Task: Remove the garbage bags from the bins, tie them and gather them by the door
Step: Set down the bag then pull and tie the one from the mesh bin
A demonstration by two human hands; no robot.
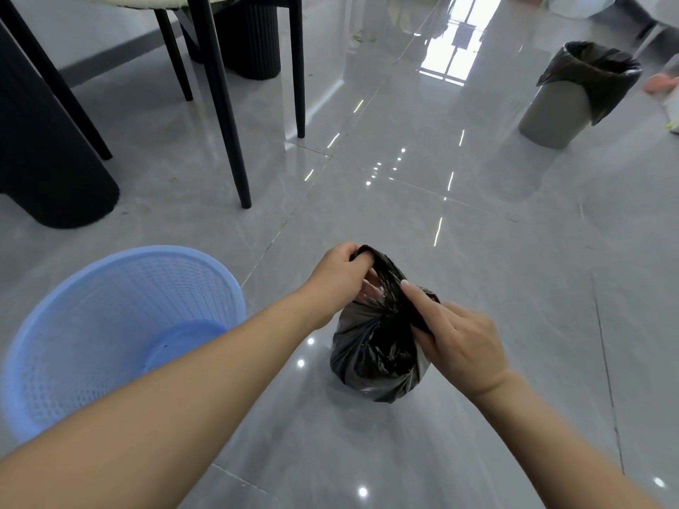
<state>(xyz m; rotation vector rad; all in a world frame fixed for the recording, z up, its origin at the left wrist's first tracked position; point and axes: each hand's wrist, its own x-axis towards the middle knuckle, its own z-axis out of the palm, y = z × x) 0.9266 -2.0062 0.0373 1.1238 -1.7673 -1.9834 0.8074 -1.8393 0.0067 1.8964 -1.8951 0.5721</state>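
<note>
Hands [340, 277] [455, 343] gripping unlabelled black bag [374, 358]

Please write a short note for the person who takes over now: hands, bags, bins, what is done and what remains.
Left hand and right hand each grip a twisted end of the small black plastic garbage bag, which sits on the glossy grey tiled floor.
Blue perforated plastic bin at left: no bag in it.
Grey round bin far right: black liner still in.
Left: finish this knot, do the grey bin, gather bags by the door.
</note>
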